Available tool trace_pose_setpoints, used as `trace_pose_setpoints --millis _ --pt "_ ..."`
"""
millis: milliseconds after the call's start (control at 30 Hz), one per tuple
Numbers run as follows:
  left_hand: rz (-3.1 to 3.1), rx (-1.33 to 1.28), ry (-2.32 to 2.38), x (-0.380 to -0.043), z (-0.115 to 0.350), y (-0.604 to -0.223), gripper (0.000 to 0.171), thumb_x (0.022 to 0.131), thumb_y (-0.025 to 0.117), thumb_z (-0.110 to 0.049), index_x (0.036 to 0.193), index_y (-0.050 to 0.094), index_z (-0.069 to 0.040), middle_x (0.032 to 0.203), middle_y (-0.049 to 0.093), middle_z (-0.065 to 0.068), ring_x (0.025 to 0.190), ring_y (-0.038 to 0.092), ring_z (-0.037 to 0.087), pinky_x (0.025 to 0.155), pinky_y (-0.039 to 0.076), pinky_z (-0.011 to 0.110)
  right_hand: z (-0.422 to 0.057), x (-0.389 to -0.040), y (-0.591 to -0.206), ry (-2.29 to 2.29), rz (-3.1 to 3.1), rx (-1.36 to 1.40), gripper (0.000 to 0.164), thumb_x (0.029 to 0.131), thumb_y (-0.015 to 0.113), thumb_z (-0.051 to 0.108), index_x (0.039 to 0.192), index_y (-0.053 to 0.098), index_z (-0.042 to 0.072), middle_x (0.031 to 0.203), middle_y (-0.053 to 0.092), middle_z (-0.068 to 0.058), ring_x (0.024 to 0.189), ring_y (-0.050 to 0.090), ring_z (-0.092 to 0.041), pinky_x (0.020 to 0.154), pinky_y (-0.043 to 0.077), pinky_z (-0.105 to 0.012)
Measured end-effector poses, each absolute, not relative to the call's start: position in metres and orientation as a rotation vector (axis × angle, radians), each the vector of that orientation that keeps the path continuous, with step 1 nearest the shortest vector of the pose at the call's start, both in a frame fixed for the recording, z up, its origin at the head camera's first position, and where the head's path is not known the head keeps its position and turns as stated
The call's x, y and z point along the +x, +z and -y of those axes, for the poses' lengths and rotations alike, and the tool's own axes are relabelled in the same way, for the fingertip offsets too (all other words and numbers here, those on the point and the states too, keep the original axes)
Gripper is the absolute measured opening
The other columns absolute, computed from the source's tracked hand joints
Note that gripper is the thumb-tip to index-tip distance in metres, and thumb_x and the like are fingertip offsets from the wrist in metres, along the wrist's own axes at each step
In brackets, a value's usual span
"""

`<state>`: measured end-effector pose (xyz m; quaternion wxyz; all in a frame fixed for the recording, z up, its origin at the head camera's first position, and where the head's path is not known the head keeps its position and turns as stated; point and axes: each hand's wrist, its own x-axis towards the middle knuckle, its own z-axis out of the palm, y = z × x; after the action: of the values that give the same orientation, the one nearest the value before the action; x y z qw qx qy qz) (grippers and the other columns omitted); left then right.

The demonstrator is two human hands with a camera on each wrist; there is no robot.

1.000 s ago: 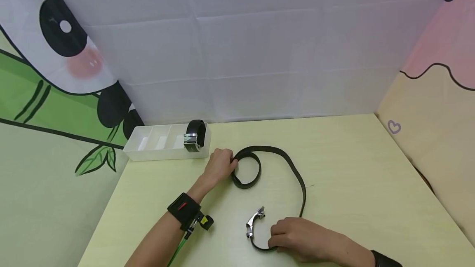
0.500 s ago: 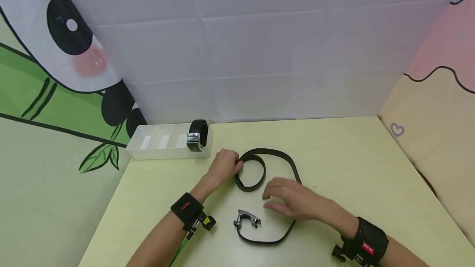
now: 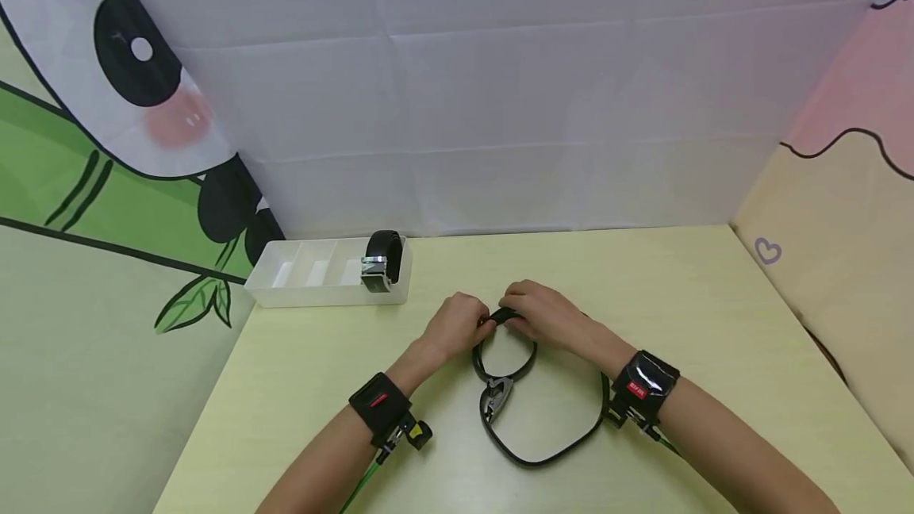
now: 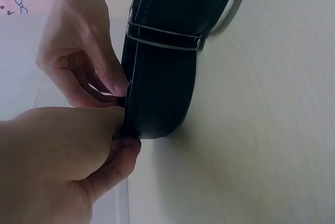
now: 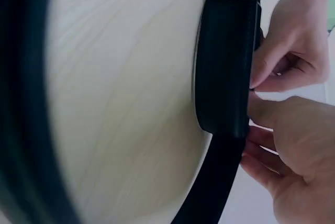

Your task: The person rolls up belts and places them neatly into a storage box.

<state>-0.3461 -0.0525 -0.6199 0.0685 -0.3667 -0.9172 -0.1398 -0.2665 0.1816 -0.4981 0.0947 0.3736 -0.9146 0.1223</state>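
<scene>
A long black belt stands on its edge on the table, its inner part wound into a small round coil. Its silver buckle lies against the near side of that coil. At the coil's far side my left hand pinches the strap between thumb and fingers. Close beside it, my right hand pinches the strap too, thumb on the inside. In the left wrist view a thin metal loop crosses the black strap. Seen from the right wrist, layers of the strap overlap at the fingertips.
A white divided tray stands at the table's back left. Its rightmost compartment holds another rolled black belt with a silver buckle. Printed cloth hangs behind the pale wooden table.
My right hand has let go near the buckle end, moved up and away, and taken the strap beside my left hand. The coil has shifted right, and the buckle now sits against it.
</scene>
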Motion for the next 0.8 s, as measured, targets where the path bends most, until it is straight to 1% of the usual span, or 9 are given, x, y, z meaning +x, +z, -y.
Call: trace_pose_setpoints --millis 100,200,267,367,467,500,567,667,800 --pt "2.752 -1.105 -0.375 -0.347 0.051 -0.623 0.035 0.107 0.074 -0.036 0.073 0.07 -0.027 0.066 0.061 -0.015 0.058 0.051 -0.001 0.052 0.039 0.014 -0.179 -0.27 -0.5 0.326 2.717 1.113 0.012 0.095 0.091 0.009 0.102 0.081 0.009 0.103 0.076 -0.005 0.093 0.071 -0.021 0.081 0.062 -0.034" --pt "2.752 -1.103 -0.414 -0.344 0.052 -0.622 0.035 0.107 0.075 -0.038 0.074 0.07 -0.026 0.067 0.061 -0.014 0.059 0.05 -0.001 0.053 0.039 0.016 -0.177 -0.273 -0.5 0.292 2.727 1.116 0.009 0.096 0.09 0.008 0.097 0.081 0.009 0.097 0.075 -0.004 0.088 0.07 -0.019 0.079 0.061 -0.032" --pt "2.731 -1.106 -0.491 -0.338 0.054 -0.62 0.035 0.108 0.074 -0.039 0.076 0.072 -0.023 0.069 0.063 -0.012 0.06 0.05 0.0 0.054 0.04 0.018 -0.177 -0.274 -0.5 0.289 2.75 1.117 0.007 0.097 0.088 0.006 0.095 0.082 0.009 0.093 0.074 -0.003 0.085 0.069 -0.017 0.076 0.06 -0.031" --pt "2.704 -1.118 -0.582 -0.308 0.052 -0.583 0.026 0.108 0.077 -0.032 0.089 0.079 -0.014 0.078 0.071 -0.003 0.067 0.06 0.008 0.059 0.05 0.025 -0.177 -0.277 -0.499 0.316 2.788 1.121 0.009 0.097 0.087 0.003 0.091 0.082 0.009 0.087 0.072 -0.001 0.078 0.066 -0.014 0.072 0.058 -0.028" --pt "2.668 -1.144 -0.57 -0.27 0.048 -0.536 0.018 0.108 0.078 -0.024 0.107 0.082 -0.007 0.094 0.076 0.005 0.08 0.069 0.016 0.07 0.059 0.031 -0.178 -0.279 -0.497 0.365 2.812 1.133 0.012 0.098 0.085 0.001 0.09 0.083 0.009 0.084 0.07 0.0 0.075 0.064 -0.011 0.07 0.055 -0.024" --pt "2.665 -1.173 -0.59 -0.259 0.046 -0.52 0.014 0.107 0.08 -0.019 0.11 0.082 -0.006 0.099 0.077 0.006 0.084 0.07 0.017 0.073 0.061 0.031 -0.179 -0.28 -0.496 0.377 2.813 1.141 0.012 0.098 0.084 0.001 0.089 0.083 0.009 0.083 0.07 0.001 0.075 0.064 -0.01 0.069 0.054 -0.024" --pt "2.637 -1.291 -0.595 -0.244 0.044 -0.506 0.012 0.107 0.079 -0.018 0.113 0.083 -0.008 0.104 0.078 0.004 0.091 0.072 0.016 0.08 0.061 0.028 -0.179 -0.282 -0.495 0.404 2.816 1.159 0.014 0.099 0.083 0.0 0.088 0.083 0.009 0.083 0.071 0.0 0.074 0.062 -0.009 0.068 0.052 -0.022" --pt "2.601 -1.562 -0.59 -0.229 0.04 -0.497 0.01 0.108 0.078 -0.018 0.11 0.086 -0.013 0.108 0.081 -0.001 0.1 0.074 0.012 0.089 0.06 0.023 -0.18 -0.283 -0.493 0.431 2.822 1.17 0.015 0.1 0.082 0.0 0.087 0.083 0.009 0.084 0.072 -0.001 0.074 0.062 -0.009 0.069 0.052 -0.022" --pt "2.574 -1.841 -0.511 -0.217 0.036 -0.495 0.01 0.108 0.078 -0.019 0.108 0.088 -0.017 0.11 0.085 -0.006 0.108 0.075 0.011 0.1 0.058 0.022 -0.18 -0.283 -0.492 0.44 2.831 1.167 0.019 0.101 0.08 0.0 0.085 0.081 0.009 0.082 0.069 -0.001 0.073 0.057 -0.008 0.069 0.049 -0.022"
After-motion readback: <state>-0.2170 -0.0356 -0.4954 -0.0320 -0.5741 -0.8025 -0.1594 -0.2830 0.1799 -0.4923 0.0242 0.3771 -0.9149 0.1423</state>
